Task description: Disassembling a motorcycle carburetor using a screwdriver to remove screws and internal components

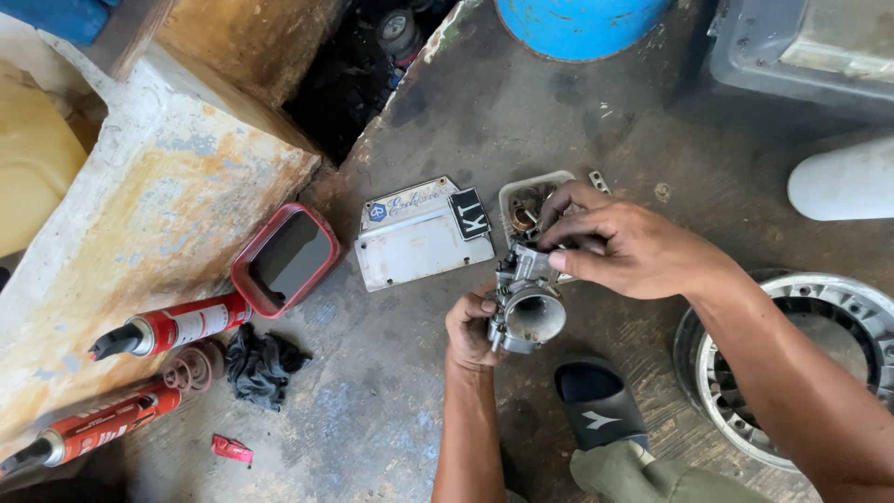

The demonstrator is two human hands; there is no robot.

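Rust-stained, whitewashed concrete ledge (pixel 140 214) fills the left of the frame; stained grey concrete floor (pixel 391 373) takes the rest.

Round ribbed aluminium wheel hub (pixel 745 410) sits at lower right, partly under your right forearm, which crosses it on a diagonal from the lower right corner up toward centre.

Your right hand (pixel 633 250) is just right of centre, palm down, wrist slightly bent. Fingers are curled and pinched narrow on the top of the grey cast-metal carburettor (pixel 523 303), thumb tip pressed against its upper body.

Your left forearm rises straight from the bottom edge. Your left hand (pixel 470 328) is wrapped around the carburettor's left side from below, fingers closed on it, holding it above the floor at centre frame with its round bore facing the camera.

Flat grey-white plastic cover panel with a small black tag (pixel 419 237) lies on the floor just upper left of the carburettor. Small pale tray of loose metal parts (pixel 521 200) sits beside it, partly behind your right fingers.

Red rectangular plastic container (pixel 284 259) leans at the ledge's foot, left of centre.

Two red sealant tubes with black nozzles (pixel 177 326) lie at lower left. Black crumpled rag (pixel 261 363) is just right of them. Black sandal (pixel 596 405) is at bottom centre.
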